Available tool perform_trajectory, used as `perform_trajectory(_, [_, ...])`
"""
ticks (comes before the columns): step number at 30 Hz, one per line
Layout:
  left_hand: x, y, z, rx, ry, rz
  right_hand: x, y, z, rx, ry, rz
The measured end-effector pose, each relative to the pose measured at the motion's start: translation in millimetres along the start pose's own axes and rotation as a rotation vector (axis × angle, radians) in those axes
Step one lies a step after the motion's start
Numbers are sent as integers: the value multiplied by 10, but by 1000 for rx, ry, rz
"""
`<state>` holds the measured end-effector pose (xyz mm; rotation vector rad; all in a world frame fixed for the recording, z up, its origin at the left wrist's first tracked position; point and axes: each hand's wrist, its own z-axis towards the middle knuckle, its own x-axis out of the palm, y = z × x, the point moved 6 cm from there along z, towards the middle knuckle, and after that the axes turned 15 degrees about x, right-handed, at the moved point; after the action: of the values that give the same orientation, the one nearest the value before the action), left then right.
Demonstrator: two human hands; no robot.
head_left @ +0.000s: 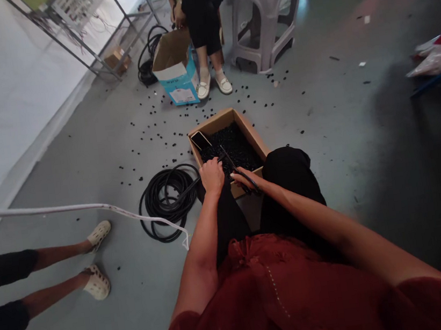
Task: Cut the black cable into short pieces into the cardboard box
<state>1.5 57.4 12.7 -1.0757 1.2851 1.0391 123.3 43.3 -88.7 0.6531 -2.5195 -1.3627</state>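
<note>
My left hand (212, 176) is closed around the end of a black rubber hose (191, 189) that runs back to a coil (168, 203) on the floor. In my right hand (245, 178) is a pair of scissors (250, 180), its blades pointing up and left, close to the hose end. Both hands are over the near side of a cardboard box (252, 132) in front of my knees. Small black cut pieces (234, 144) fill much of the box. A phone-like dark rectangle with a light rim (201, 140) leans in its far left corner.
Opposite me sits a person (204, 13) beside a blue and white carton (181, 86). A grey plastic stool (262, 19) stands to that person's side. Another person's legs (54, 257) are at left. A white cable (129, 212) hangs across the left. Black bits litter the floor.
</note>
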Motion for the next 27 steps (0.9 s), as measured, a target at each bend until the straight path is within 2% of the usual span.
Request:
perform_trajectory(12, [11,9,15,27,-17,-4,-15,65,-99,24,20,28])
perform_trajectory(21, [31,13,15,32,27,-17,5,68,-100,41,26,34])
perform_trajectory(27, [34,8,16,46,10,-13,-18,42,-72,-9,30,-15])
